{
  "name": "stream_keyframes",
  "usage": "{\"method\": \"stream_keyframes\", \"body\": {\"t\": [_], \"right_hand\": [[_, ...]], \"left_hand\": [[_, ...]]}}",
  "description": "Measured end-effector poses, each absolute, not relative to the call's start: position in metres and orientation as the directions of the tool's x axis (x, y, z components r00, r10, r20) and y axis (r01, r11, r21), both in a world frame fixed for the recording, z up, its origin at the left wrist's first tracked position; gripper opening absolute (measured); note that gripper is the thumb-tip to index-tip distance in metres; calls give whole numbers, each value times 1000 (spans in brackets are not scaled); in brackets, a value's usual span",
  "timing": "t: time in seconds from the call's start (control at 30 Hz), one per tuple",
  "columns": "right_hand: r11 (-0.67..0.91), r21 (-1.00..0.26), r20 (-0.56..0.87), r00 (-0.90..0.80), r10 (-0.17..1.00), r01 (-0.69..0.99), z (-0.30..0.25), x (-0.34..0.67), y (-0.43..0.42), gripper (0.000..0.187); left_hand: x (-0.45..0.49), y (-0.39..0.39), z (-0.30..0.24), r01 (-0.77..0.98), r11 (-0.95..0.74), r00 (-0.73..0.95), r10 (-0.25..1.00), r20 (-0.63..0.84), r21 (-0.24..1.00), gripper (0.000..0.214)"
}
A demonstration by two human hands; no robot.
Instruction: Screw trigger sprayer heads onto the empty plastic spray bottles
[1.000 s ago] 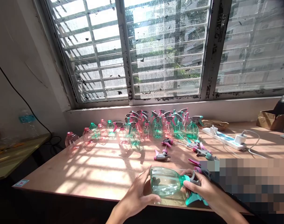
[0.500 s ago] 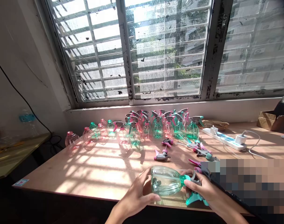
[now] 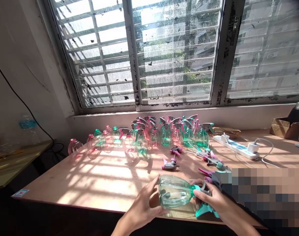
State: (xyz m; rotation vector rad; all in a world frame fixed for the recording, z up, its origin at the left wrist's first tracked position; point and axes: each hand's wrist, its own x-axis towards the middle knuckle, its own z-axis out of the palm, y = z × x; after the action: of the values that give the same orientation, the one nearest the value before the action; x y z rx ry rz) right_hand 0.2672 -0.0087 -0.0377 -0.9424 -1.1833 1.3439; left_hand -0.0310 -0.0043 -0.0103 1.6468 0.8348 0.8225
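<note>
A clear green spray bottle (image 3: 175, 191) lies on its side between my hands, just above the table's front edge. Its base points left and rests in my left hand (image 3: 146, 203), whose fingers curl behind it while the thumb lies below. At the neck, my right hand (image 3: 210, 195) grips the grey and teal spray head (image 3: 205, 207), which sits on the bottle's mouth. A thin tube shows inside the bottle. Some right-hand fingers are hidden behind the neck. Close beyond that hand lies a loose pink and grey spray head (image 3: 210, 177).
More loose spray heads (image 3: 171, 164) lie mid-table. Behind them stand several capped spray bottles (image 3: 166, 137) in rows. Open pink bottles (image 3: 92, 142) and green ones are at the back left. A white power strip (image 3: 238, 147) with plugs and a cardboard box (image 3: 283, 127) are right.
My left hand has shifted slightly around the bottle's base, the thumb now nearer its edge. The bottle has tilted very slightly. My right hand keeps its hold at the neck.
</note>
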Motion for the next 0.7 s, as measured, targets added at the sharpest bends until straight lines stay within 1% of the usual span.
{"method": "stream_keyframes", "body": {"t": [0.1,0.17,0.23,0.33,0.4,0.43,0.5,0.6,0.67,0.7], "right_hand": [[60,-979,86,-128,988,-196,-36,268,-9,45],[55,-979,83,-137,987,-195,-35,269,-9,44],[48,-977,80,-149,986,-207,-35,269,-10,44],[37,-974,72,-149,986,-226,-36,268,-10,44],[37,-973,70,-139,988,-227,-37,267,-10,45],[41,-974,72,-133,988,-224,-37,267,-10,46],[47,-974,76,-127,989,-222,-36,266,-10,46],[49,-973,80,-127,989,-226,-36,266,-10,45],[53,-974,81,-122,989,-219,-36,265,-10,45],[55,-976,81,-117,990,-212,-36,266,-10,46]], "left_hand": [[-29,-6,-8,9,-216,571,803,172,976,99],[-28,-7,-3,-14,-234,605,772,194,972,90],[-26,-8,2,39,-239,607,777,167,970,93],[-26,-8,4,209,-231,527,845,90,950,112],[-26,-7,5,283,-227,481,874,67,932,115],[-26,-8,5,285,-227,480,875,67,931,114],[-26,-8,5,213,-224,514,853,85,951,112],[-26,-9,5,85,-231,579,803,141,969,102],[-26,-9,3,77,-250,591,791,157,965,95],[-26,-9,1,94,-255,587,795,154,962,96]]}}
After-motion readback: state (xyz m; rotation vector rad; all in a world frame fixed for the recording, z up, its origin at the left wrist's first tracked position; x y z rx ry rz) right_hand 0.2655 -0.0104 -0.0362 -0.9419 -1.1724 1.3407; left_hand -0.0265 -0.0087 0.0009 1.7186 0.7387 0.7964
